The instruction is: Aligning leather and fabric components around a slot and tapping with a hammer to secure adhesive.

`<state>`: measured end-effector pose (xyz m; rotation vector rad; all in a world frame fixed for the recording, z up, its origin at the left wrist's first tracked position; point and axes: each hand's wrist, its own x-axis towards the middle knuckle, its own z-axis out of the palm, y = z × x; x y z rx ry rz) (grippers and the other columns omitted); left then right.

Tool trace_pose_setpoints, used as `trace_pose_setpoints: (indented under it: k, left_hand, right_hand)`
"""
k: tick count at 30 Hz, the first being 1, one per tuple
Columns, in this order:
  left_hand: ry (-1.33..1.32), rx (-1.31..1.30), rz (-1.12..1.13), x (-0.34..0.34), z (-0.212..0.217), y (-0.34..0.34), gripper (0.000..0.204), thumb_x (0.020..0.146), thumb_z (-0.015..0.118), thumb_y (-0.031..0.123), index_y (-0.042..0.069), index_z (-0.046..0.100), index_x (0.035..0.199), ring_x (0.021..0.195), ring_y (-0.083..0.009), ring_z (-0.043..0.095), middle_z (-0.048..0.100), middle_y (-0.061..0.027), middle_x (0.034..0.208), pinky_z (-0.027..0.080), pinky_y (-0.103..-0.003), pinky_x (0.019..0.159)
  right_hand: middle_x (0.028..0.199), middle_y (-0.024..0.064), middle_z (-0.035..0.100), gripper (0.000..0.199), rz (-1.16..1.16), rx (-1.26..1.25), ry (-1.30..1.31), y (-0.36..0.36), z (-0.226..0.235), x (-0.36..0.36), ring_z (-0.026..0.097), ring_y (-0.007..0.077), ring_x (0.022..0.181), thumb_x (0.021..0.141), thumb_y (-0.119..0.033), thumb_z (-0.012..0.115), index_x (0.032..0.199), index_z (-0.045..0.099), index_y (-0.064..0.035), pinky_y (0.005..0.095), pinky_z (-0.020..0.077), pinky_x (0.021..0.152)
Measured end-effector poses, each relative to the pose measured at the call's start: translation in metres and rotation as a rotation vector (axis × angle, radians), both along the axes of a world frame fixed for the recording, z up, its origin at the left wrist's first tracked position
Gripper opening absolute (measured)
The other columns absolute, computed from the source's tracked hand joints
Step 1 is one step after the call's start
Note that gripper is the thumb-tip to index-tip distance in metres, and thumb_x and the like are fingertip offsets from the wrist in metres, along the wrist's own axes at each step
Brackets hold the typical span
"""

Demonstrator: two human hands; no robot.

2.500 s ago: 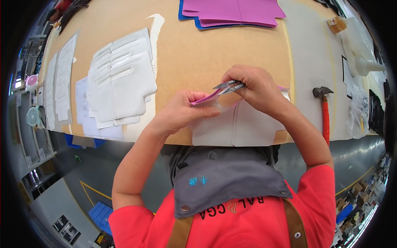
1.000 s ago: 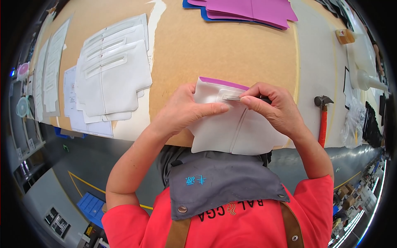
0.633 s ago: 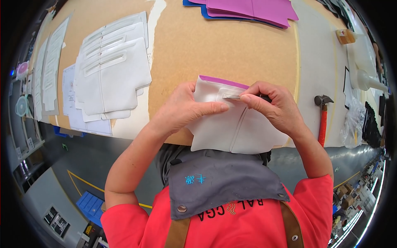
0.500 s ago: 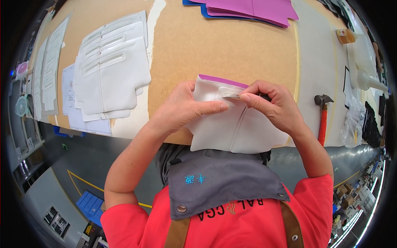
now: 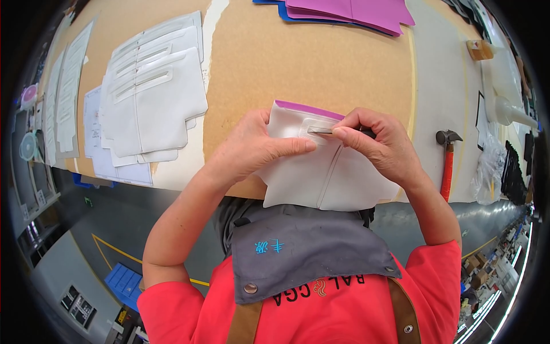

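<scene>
A white leather-like panel [image 5: 298, 180] with a purple strip on its far edge and a seam down its middle is bent up over the table's front edge. My left hand [image 5: 249, 146] grips its left side, thumb on the white face and fingers hidden behind. My right hand [image 5: 384, 143] pinches a slim, pointed metal tool [image 5: 321, 131] with a dark rear end; I cannot tell its exact kind. The metal tip lies at the slot inside a raised rectangular outline on the panel, just beyond my left thumb.
Overlapping white slotted panels [image 5: 163, 103] lie at the left, partly over printed sheets [image 5: 123, 172]. Purple panels [image 5: 366, 14] sit on a blue one at the far edge. At the right are a red-handled hammer [image 5: 447, 163], an amber bottle [image 5: 479, 50] and a clear plastic bag [image 5: 488, 172].
The metal tool's tip has shifted very slightly within the slot outline. Both hands keep their grips, and the view has moved a little.
</scene>
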<state>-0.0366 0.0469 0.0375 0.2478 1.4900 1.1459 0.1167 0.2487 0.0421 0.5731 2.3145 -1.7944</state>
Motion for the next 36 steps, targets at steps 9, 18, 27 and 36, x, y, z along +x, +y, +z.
trace_pose_setpoints:
  k: [9, 18, 27, 36]
  left_hand:
    - [-0.006, 0.099, 0.01, 0.003, -0.004, -0.002, 0.045, 0.084, 0.088, 0.018, 0.001, 0.071, 0.122, 0.102, -0.0148, 0.07, 0.075, -0.0058, 0.112, 0.055, -0.032, 0.089]
    - [-0.063, 0.072, 0.126, 0.014, -0.005, -0.012, 0.039, 0.09, 0.083, 0.017, -0.002, 0.07, 0.121, 0.1, -0.0158, 0.07, 0.074, -0.0094, 0.112, 0.057, -0.032, 0.087]
    - [-0.168, 0.085, 0.17, 0.025, -0.007, -0.017, 0.034, 0.093, 0.08, 0.018, -0.002, 0.069, 0.118, 0.095, -0.0154, 0.071, 0.074, -0.0094, 0.108, 0.059, -0.032, 0.079]
    - [-0.139, 0.135, 0.179, 0.029, -0.011, -0.022, 0.033, 0.092, 0.082, 0.018, 0.0, 0.071, 0.117, 0.094, -0.0147, 0.071, 0.075, -0.0085, 0.107, 0.058, -0.031, 0.079]
  right_hand:
    - [0.087, 0.0033, 0.072, 0.022, 0.002, 0.202, 0.17, -0.008, 0.007, 0.005, 0.064, 0.0097, 0.08, 0.099, -0.022, 0.072, 0.099, 0.073, 0.0003, 0.0283, 0.0524, 0.073]
    - [0.091, -0.0016, 0.068, 0.025, -0.285, -0.458, -0.027, -0.028, 0.004, 0.037, 0.06, 0.0074, 0.092, 0.105, -0.025, 0.066, 0.109, 0.071, -0.0009, 0.0251, 0.0474, 0.087]
    - [0.086, -0.0041, 0.065, 0.021, -0.428, -0.68, -0.099, -0.057, -0.007, 0.051, 0.029, -0.0032, 0.056, 0.106, -0.028, 0.064, 0.106, 0.069, -0.0081, 0.0173, 0.0189, 0.047]
    - [0.085, -0.0046, 0.065, 0.019, -0.428, -0.59, -0.136, -0.059, -0.002, 0.052, 0.031, -0.0034, 0.056, 0.106, -0.027, 0.063, 0.105, 0.068, -0.0083, 0.0173, 0.0206, 0.047]
